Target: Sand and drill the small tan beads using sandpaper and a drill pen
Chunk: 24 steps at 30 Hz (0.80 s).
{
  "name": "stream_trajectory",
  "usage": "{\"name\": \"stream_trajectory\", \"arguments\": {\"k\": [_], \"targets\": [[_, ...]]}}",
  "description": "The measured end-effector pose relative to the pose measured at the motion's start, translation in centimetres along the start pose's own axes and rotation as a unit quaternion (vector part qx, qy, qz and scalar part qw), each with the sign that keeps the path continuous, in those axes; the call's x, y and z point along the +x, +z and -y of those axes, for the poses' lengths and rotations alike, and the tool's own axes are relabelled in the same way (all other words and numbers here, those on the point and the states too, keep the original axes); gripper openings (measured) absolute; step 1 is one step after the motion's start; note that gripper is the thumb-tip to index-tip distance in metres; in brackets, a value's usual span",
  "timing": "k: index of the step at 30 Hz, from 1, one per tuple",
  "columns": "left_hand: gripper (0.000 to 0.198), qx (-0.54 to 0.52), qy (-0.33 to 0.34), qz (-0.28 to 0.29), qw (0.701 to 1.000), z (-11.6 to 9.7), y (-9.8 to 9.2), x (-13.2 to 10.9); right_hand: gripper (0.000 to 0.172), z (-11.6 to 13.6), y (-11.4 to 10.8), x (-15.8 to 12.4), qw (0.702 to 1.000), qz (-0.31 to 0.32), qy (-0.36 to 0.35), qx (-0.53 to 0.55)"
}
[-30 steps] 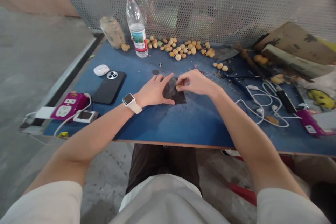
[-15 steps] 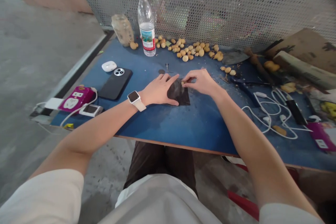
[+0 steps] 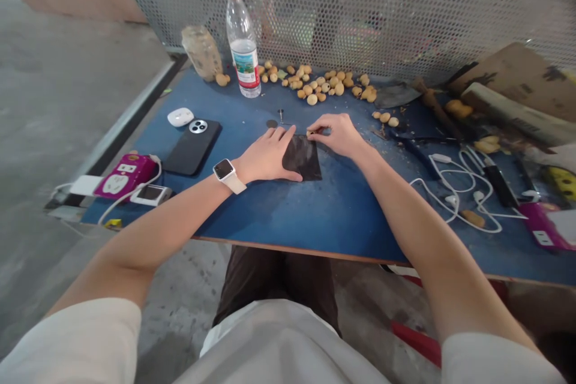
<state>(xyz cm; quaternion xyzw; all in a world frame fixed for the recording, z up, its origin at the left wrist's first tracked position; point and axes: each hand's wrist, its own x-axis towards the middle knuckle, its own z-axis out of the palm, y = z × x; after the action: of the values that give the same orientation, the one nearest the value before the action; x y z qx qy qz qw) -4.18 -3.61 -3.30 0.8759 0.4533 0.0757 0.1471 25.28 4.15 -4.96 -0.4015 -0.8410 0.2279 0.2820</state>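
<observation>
My left hand (image 3: 269, 155) lies with its fingers spread, thumb and fingertips at the left part of a dark square of what looks like sandpaper (image 3: 304, 159) on the blue table. A pale watch (image 3: 227, 175) is on that wrist. At the sheet's far edge, my right hand (image 3: 335, 133) pinches a small tan piece (image 3: 309, 132) between thumb and fingertips. The piece is mostly covered, so its kind cannot be made out. Just beyond the left fingers lie a small dark disc (image 3: 272, 123) and a thin metal pin with a flat head (image 3: 281, 114).
Small tan gourds (image 3: 333, 84) lie along the mesh panel (image 3: 315, 12), beside an upright water bottle (image 3: 243, 54). At left are a phone (image 3: 191, 147), a white case (image 3: 180, 117) and a purple power strip (image 3: 123, 177). White earphones (image 3: 454, 198) and a cardboard box (image 3: 517, 75) are at right.
My right hand has slid the small tan piece away from me, to the far edge of the dark sheet. The left hand stays on the sheet; the view has shifted slightly.
</observation>
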Motion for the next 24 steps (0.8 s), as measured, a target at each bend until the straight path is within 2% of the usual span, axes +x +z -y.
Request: {"name": "stream_trajectory", "arguments": {"k": [2, 4, 10, 17, 21, 24], "targets": [[0.151, 0.001, 0.001, -0.003, 1.0, 0.0, 0.0, 0.0, 0.014, -0.3, 0.4, 0.3, 1.0, -0.021, 0.002, 0.003], [0.151, 0.003, 0.004, -0.005, 1.0, 0.0, 0.0, 0.0, 0.016, -0.2, 0.2, 0.3, 0.999, -0.018, 0.007, 0.026], [0.15, 0.008, -0.007, -0.003, 1.0, -0.3, 0.0, -0.2, 0.023, 0.5, -1.5, 0.0, 0.991, 0.1, 0.015, 0.093], [0.151, 0.004, -0.009, 0.001, 1.0, -0.3, 0.1, 0.0, 0.018, -0.3, 0.6, 0.9, 1.0, -0.007, -0.002, 0.016], [0.152, -0.001, -0.002, -0.006, 1.0, 0.0, 0.3, 0.1, 0.015, -0.1, 0.9, 1.0, 1.0, -0.012, -0.001, 0.006], [0.15, -0.006, 0.008, -0.013, 1.0, 0.3, 0.5, 0.0, 0.011, 0.8, -0.4, 0.8, 1.0, 0.015, 0.015, 0.01]]}}
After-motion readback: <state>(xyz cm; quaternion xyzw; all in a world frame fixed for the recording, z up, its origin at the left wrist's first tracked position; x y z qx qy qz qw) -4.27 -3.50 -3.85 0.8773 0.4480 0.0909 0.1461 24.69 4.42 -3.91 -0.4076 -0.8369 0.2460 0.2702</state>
